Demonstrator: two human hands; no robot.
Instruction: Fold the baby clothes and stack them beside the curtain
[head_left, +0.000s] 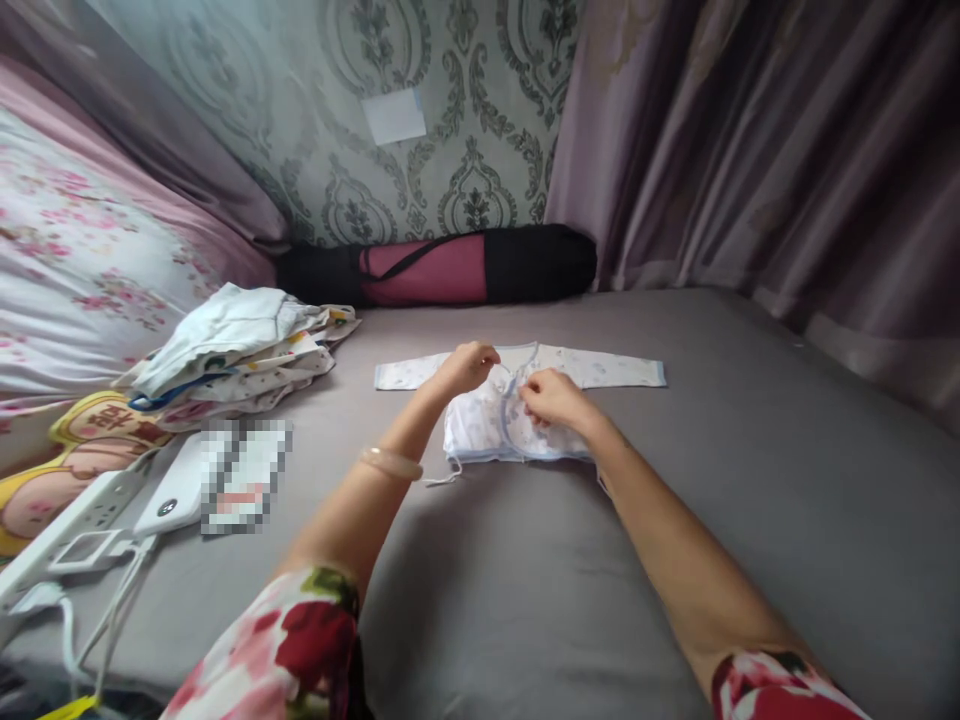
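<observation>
A small white baby top [480, 425] with light blue trim and a faint print lies on the grey bed, both sleeves stretched out sideways. My left hand [469, 368] is over its upper left part, fingers pinched on what looks like a thin tie near the neckline. Just right of the front trim, my right hand [553, 398] is closed over the chest; whatever its fingertips hold is too small to make out. A white string [448, 475] trails from the lower left corner of the top.
Folded clothes [232, 350] are piled at the left, near a power strip [90, 510], a white device [184, 480] and cables. A long black and pink bag [439, 270] lies along the wall. The grey sheet [495, 590] spreads around the top.
</observation>
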